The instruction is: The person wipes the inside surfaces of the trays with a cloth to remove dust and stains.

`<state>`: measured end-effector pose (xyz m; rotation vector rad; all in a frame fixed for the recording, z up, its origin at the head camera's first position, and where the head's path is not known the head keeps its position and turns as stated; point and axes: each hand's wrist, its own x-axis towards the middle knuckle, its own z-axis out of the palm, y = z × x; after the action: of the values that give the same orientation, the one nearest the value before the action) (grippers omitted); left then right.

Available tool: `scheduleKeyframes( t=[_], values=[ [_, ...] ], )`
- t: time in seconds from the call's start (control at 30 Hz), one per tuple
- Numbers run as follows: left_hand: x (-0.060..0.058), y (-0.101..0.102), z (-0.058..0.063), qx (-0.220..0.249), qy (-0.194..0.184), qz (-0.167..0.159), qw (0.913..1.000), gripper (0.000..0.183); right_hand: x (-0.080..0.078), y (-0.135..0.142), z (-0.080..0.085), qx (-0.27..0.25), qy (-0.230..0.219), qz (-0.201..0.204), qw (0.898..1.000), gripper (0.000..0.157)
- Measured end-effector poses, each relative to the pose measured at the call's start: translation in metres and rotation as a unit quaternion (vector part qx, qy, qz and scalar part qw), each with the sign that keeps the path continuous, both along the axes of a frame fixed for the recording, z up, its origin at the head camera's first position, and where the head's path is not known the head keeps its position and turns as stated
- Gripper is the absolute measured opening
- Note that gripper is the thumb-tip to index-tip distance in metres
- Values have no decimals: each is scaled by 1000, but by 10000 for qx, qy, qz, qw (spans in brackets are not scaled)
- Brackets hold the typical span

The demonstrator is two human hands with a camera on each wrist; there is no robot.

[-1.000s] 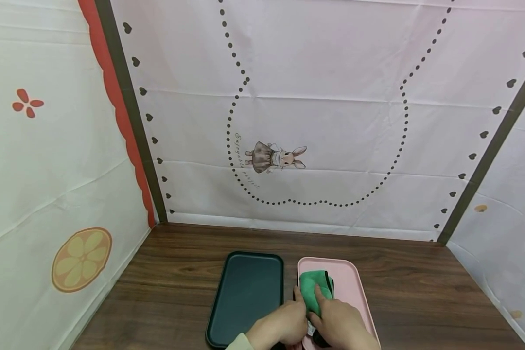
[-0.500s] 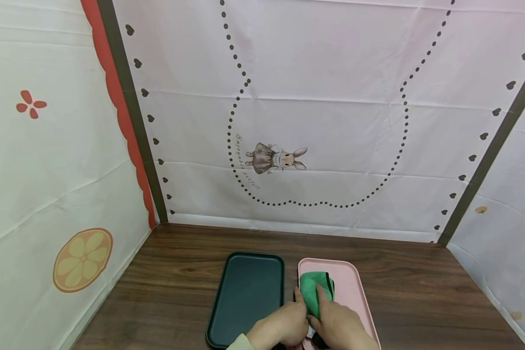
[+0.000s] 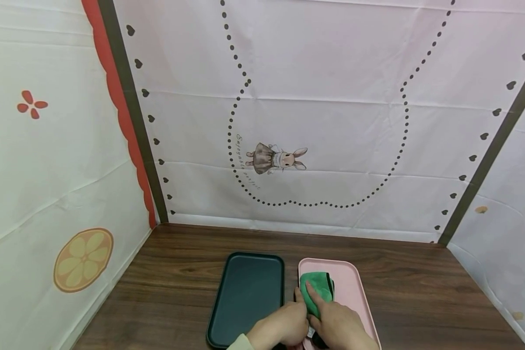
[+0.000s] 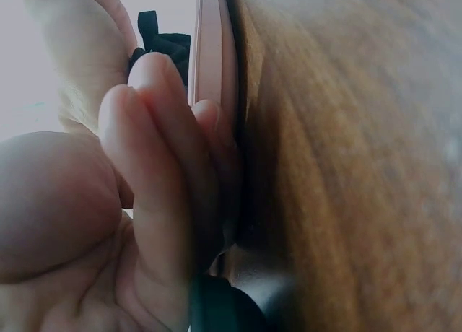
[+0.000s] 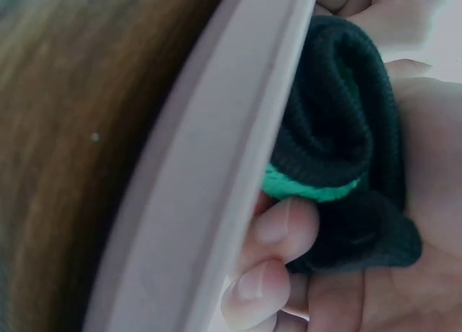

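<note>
A folded green cloth (image 3: 323,280) with black edging lies on the left part of the pink tray (image 3: 352,287). My right hand (image 3: 340,324) grips its near part, index finger laid along the top. In the right wrist view, the fingers curl in beside the rolled black edge of the cloth (image 5: 332,101). My left hand (image 3: 288,322) is at the cloth's left side, its straight index finger touching it. The left wrist view shows the other left fingers (image 4: 159,159) only slightly bent beside the tray rim, nothing between them. A white tag shows between the hands.
A dark green tray (image 3: 253,284) lies on the wooden table (image 3: 179,282) just left of the pink one, under my left forearm. Printed fabric walls (image 3: 323,131) enclose the table at the back and both sides.
The right index finger has shifted leftward across the top of the green cloth. The left hand, the cloth and both trays have kept their places.
</note>
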<state>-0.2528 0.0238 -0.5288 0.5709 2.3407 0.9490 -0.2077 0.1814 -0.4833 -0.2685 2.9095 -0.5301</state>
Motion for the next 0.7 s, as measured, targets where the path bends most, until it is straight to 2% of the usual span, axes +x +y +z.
scheduleKeyframes(
  t=[0.13,0.23,0.4,0.7],
  values=[
    [13,0,24,-116,139,12,9998,70,-1,0,1,-26,-186,-76,9998,70],
    [17,-1,34,-119,223,-48,9997,68,-2,0,1,-59,-239,-60,9997,69],
    [17,-2,35,-140,227,-166,9995,70,-2,1,2,-158,-298,-51,9994,69],
    [19,-1,33,0,168,73,9998,72,-4,2,0,-294,-464,-95,9984,69]
  ],
)
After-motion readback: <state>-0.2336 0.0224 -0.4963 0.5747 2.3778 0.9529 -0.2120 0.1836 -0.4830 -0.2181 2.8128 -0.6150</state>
